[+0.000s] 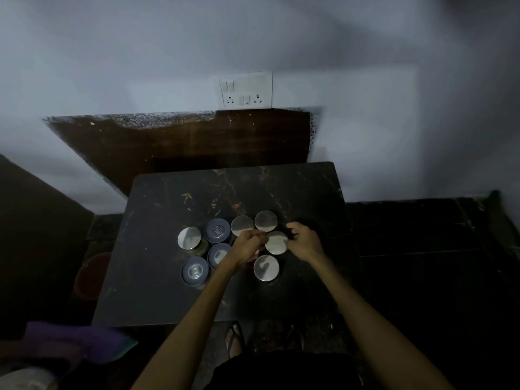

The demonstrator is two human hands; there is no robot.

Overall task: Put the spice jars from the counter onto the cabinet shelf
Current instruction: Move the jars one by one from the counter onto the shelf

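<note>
Several spice jars stand in a cluster on a dark marble-patterned counter (pixel 174 299). Some have shiny silver lids, such as the rear jar (pixel 266 220) and the front jar (pixel 266 267). Others have blue lids, such as the front-left jar (pixel 195 271). My right hand (pixel 305 242) curls around the right side of the middle silver-lidded jar (pixel 277 242). My left hand (pixel 247 247) is closed, fingertips at that lid's left edge. It covers a spot in the cluster, and a reddish patch shows just under it. No cabinet shelf is in view.
A white wall with a switch and socket plate (pixel 246 90) rises behind the counter, above a dark brown panel (pixel 180 147). A reddish bucket (pixel 92 274) sits on the floor at left, purple cloth (pixel 76 339) lies lower left, and my sandalled foot (pixel 235 339) stands at the counter's front edge.
</note>
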